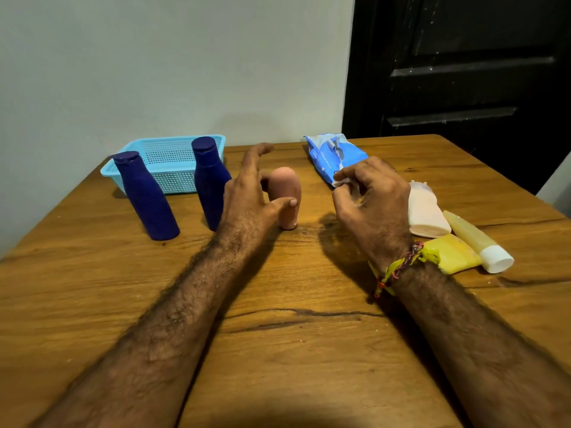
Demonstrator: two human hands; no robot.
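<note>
Our right fingers (349, 171) pinch a white wipe (344, 181) right of centre, while our left fingers (256, 152) spread open around the pink bottle (285, 183), which stands mid-frame on the worktop (278, 304). We judge the wiping barely begun, with the bottle not yet gripped.

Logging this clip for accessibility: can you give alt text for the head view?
A left hand, fingers spread, reaches around an upright pink tube on a wooden table, while the right hand pinches a white wipe beside a blue pack. Two blue bottles stand before a blue basket at left.
</note>
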